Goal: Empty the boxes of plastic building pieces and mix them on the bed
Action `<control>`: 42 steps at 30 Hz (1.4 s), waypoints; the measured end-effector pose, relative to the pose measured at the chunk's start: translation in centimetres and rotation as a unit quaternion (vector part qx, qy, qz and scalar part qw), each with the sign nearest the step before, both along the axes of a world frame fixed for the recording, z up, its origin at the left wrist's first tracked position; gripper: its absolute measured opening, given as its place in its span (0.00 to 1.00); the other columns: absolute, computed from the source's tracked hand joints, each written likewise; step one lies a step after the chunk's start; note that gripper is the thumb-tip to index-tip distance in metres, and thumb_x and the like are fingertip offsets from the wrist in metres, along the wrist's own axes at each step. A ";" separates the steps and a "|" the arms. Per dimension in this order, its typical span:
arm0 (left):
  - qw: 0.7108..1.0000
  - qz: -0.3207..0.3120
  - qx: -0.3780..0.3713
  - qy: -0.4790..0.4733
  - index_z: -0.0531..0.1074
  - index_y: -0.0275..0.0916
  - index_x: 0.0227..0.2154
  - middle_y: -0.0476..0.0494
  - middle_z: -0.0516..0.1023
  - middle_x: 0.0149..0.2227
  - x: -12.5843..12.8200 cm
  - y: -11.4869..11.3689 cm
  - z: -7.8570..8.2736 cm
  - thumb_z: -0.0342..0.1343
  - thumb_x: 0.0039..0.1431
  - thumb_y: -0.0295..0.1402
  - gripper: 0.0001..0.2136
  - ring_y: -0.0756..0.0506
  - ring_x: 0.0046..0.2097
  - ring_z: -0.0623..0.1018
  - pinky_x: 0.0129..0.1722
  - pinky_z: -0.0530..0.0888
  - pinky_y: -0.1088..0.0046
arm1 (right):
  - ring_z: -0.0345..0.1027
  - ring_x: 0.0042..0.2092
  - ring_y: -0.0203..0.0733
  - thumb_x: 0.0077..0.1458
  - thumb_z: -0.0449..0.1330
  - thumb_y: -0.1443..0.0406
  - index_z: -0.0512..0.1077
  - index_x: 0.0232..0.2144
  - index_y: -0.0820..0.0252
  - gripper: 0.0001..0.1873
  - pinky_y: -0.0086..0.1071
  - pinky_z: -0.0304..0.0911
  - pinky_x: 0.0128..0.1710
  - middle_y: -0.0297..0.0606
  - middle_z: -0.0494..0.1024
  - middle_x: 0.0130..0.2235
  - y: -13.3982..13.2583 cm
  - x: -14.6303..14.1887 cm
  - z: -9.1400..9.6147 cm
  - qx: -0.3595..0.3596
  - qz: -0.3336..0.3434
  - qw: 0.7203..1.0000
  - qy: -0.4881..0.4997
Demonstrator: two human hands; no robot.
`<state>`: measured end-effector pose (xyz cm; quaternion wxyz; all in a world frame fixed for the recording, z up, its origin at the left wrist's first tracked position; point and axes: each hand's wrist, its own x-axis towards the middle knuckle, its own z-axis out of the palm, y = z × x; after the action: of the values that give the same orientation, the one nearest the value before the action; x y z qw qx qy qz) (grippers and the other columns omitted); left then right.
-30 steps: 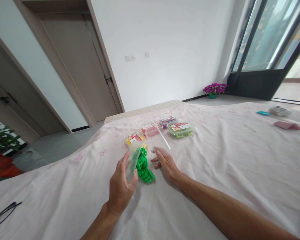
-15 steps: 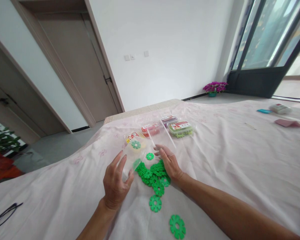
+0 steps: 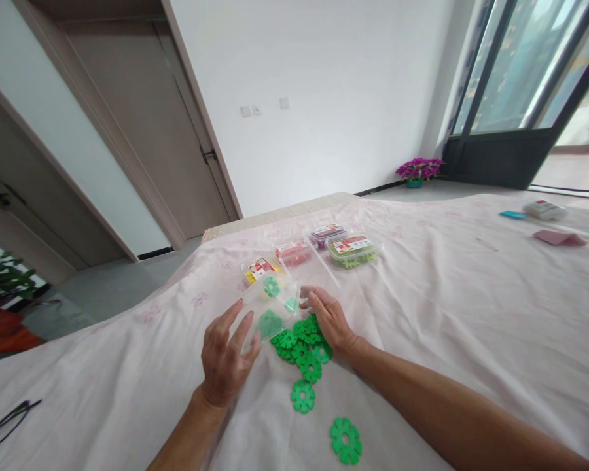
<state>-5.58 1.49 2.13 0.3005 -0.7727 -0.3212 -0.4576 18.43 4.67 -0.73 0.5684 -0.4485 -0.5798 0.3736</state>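
My left hand [image 3: 227,350] grips a clear plastic box [image 3: 255,302], tilted on its side toward the right. A few green flower-shaped discs [image 3: 271,286] show through its wall. Beneath its open side lies a pile of green notched discs [image 3: 302,343] on the cloth. My right hand [image 3: 330,318] rests beside the pile, fingers closed at the near edge of a clear plastic lid [image 3: 314,265]; the exact grip is partly hidden. Two single discs lie nearer to me, one green disc [image 3: 303,396] and another green disc [image 3: 346,441].
Behind the hands stand lidded boxes: a yellow one [image 3: 260,269], a red one [image 3: 293,250], a purple one [image 3: 328,232] and a light green one [image 3: 352,250]. Eyeglasses [image 3: 10,422] lie at left. A pink item [image 3: 559,237] and a white packet [image 3: 544,210] lie at far right.
The clear box in my left hand has moved right, over the far edge of the disc pile and close to my right hand. My right hand has hardly moved.
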 end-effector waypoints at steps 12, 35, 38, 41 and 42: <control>0.950 -0.019 -0.175 -0.259 0.59 0.41 0.61 0.34 0.68 0.58 -0.1 1.2 -1.3 0.61 0.55 0.34 0.30 0.39 0.56 0.72 0.56 0.69 0.57 | 0.73 0.38 0.41 0.64 0.49 0.51 0.73 0.47 0.59 0.23 0.37 0.66 0.43 0.41 0.79 0.41 -0.5 0.1 0.5 0.017 0.023 0.999 0.020; 0.623 -0.099 -0.505 -0.589 0.62 0.45 0.59 0.39 0.72 0.55 -0.8 1.8 -0.4 0.58 0.56 0.43 0.28 0.47 0.41 0.81 0.36 0.75 0.74 | 0.66 0.19 0.36 0.61 0.45 0.42 0.73 0.45 0.65 0.34 0.26 0.54 0.18 0.34 0.73 0.18 -1.3 0.1 2.6 -0.089 0.154 0.984 0.016; 0.616 -0.098 -0.516 -0.587 0.61 0.45 0.60 0.39 0.73 0.54 -0.8 1.7 -0.5 0.58 0.56 0.43 0.29 0.47 0.39 0.81 0.34 0.76 0.74 | 0.68 0.22 0.37 0.62 0.44 0.43 0.66 0.56 0.65 0.36 0.26 0.55 0.18 0.35 0.76 0.23 -1.1 -0.1 2.3 -0.074 0.149 0.986 0.033; 0.616 -0.108 -0.526 -0.576 0.62 0.45 0.60 0.39 0.75 0.52 -0.7 1.5 -0.5 0.59 0.55 0.44 0.30 0.45 0.39 0.81 0.35 0.76 0.72 | 0.70 0.25 0.37 0.63 0.43 0.43 0.60 0.61 0.64 0.37 0.26 0.56 0.18 0.37 0.77 0.29 -0.8 -0.4 2.0 -0.059 0.145 0.987 0.043; 0.613 -0.118 -0.533 -0.571 0.62 0.44 0.60 0.39 0.76 0.51 -0.6 1.4 -0.4 0.59 0.55 0.44 0.30 0.44 0.40 0.81 0.35 0.77 0.71 | 0.69 0.25 0.37 0.63 0.42 0.43 0.59 0.61 0.64 0.37 0.26 0.56 0.18 0.37 0.77 0.30 -0.7 -0.5 1.9 -0.054 0.141 0.988 0.043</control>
<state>-6.13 2.87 1.71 -0.4653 -0.4104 -0.5209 -0.5863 17.98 4.00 1.19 0.5094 -0.3758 -0.5910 0.5000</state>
